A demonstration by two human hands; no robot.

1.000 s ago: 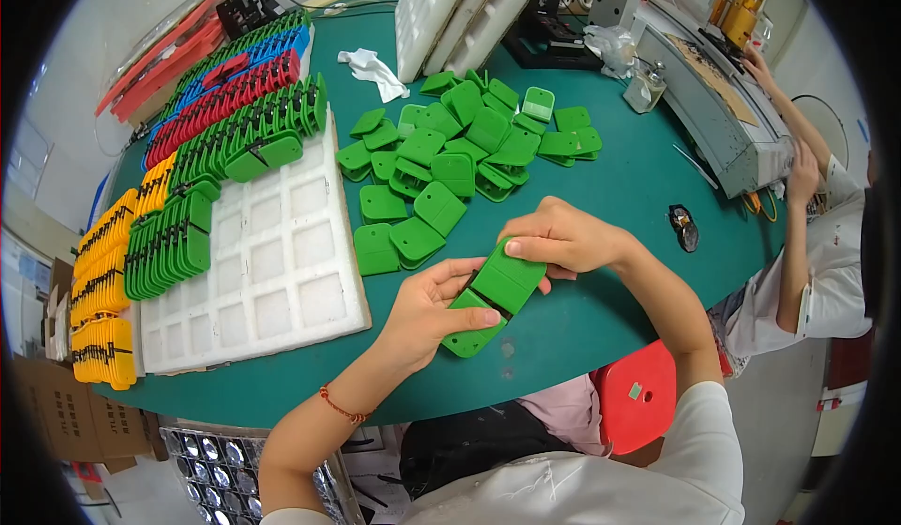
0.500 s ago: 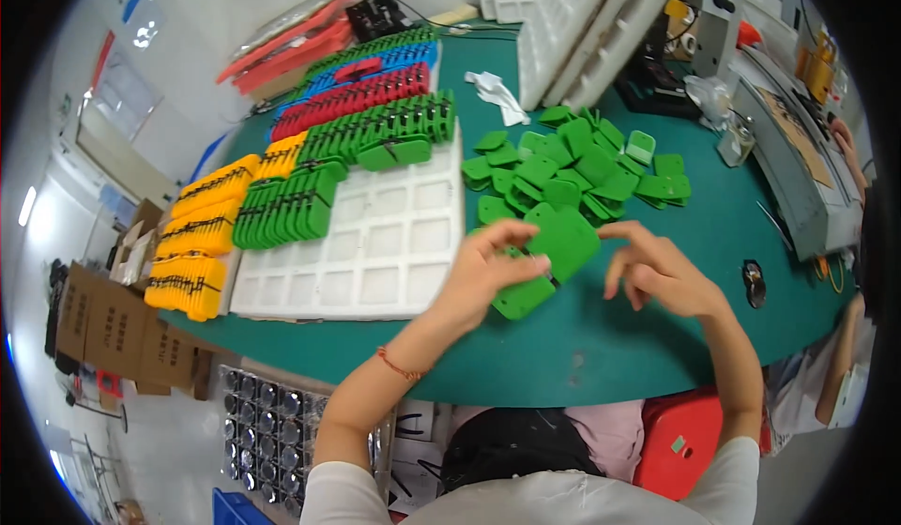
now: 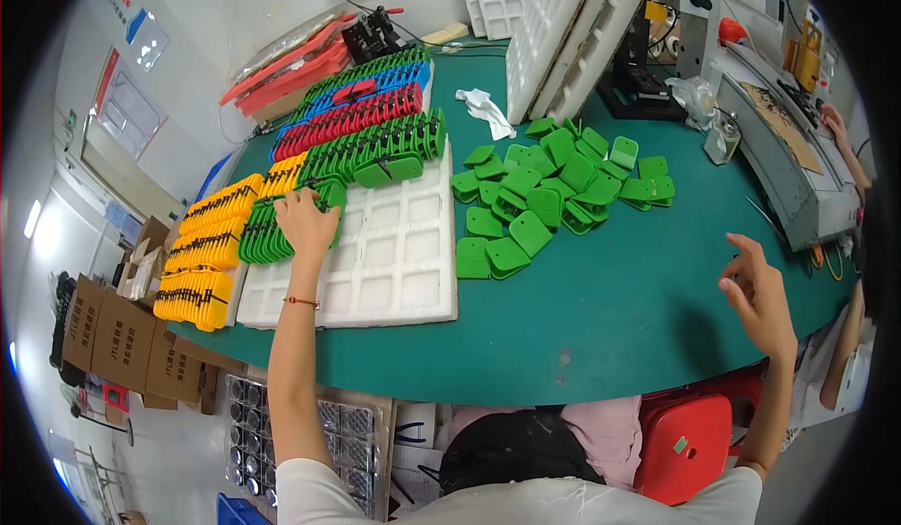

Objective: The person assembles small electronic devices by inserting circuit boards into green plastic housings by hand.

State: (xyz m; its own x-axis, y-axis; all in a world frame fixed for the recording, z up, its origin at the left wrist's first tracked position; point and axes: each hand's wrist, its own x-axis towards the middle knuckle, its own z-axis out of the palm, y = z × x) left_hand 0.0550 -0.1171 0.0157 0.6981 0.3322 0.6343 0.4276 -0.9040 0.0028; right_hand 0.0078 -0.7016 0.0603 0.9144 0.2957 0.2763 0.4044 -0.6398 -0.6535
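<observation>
My left hand (image 3: pixel 308 223) reaches over the white gridded tray (image 3: pixel 394 286), its fingers bent round the end of a row of green plastic pieces (image 3: pixel 266 234) with black strips. The fingers partly cover the piece they grip. To the right, my right hand (image 3: pixel 758 295) hovers above the table with fingers apart and nothing in them. Between the hands lies a loose heap of flat, rounded green plates (image 3: pixel 560 173); several plates (image 3: pixel 507 255) lie at its near side. A longer green row (image 3: pixel 375 145) stands along the tray's far side.
Yellow pieces (image 3: pixel 197 267) stand left of the tray; red (image 3: pixel 352 121) and blue rows stand behind. White gridded panels (image 3: pixel 554 46) lean at the back. A crumpled white tissue (image 3: pixel 486 112) lies near them. A grey machine (image 3: pixel 798 164) occupies the right, with another person's arm beside it.
My left hand has gone from the heap's near side, where it held green plates, leftward to the row on the tray. My right hand has drawn away to the right.
</observation>
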